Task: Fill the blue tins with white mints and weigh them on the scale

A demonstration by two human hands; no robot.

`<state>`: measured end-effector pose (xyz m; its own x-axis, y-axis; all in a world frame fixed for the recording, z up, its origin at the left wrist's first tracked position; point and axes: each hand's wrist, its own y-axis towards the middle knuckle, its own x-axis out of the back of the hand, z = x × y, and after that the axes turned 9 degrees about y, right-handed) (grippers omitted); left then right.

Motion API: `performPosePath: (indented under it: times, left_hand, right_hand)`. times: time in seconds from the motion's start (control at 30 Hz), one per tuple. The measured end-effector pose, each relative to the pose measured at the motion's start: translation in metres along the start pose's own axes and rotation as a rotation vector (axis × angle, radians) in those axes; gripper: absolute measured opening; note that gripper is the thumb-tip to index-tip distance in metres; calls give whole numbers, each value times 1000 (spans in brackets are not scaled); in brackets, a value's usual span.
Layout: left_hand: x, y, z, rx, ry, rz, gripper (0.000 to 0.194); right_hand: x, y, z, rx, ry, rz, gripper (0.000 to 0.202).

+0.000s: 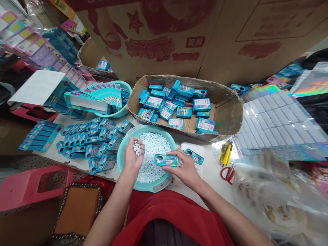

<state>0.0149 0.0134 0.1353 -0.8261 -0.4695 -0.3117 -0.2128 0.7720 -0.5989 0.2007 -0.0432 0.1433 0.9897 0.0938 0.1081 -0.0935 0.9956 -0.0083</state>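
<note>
My left hand (131,160) is cupped palm up over a turquoise basin (121,163), with a small heap of white candies (137,148) in the palm and fingers. More small, pale candies (153,140) fill the basin. Between thumb and fingers, my right hand (188,171) grips a little blue candy box (170,160) by its right end, above the basin. Pale pieces show through the round window at the box's left end. Just right of that hand, another blue box (196,157) lies on a white scale-like tray (200,147).
Behind the basin stands a cut-down carton (222,128) with many blue boxes. Rows of blue boxes (79,138) cover the table's left side, near a fanned stack of flat packaging (102,95). On the right lie a yellow cutter (227,155), red scissors (227,175) and plastic bags (271,201).
</note>
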Motion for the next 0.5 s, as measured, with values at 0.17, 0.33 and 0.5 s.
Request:
performPosePath:
  times: [0.17,0.33,0.5]
  left_hand:
    - [28,10,33,376,366,66,25]
    - [12,1,45,275,550,306,37]
    - [-32,-8,38,247,687,507,33]
  right_hand:
    - [62,-38,17,-96,-1,-281,34]
    - [112,-64,10,-194,-66,-660,42]
    - [128,-72,-7,-249,-41,-816,50]
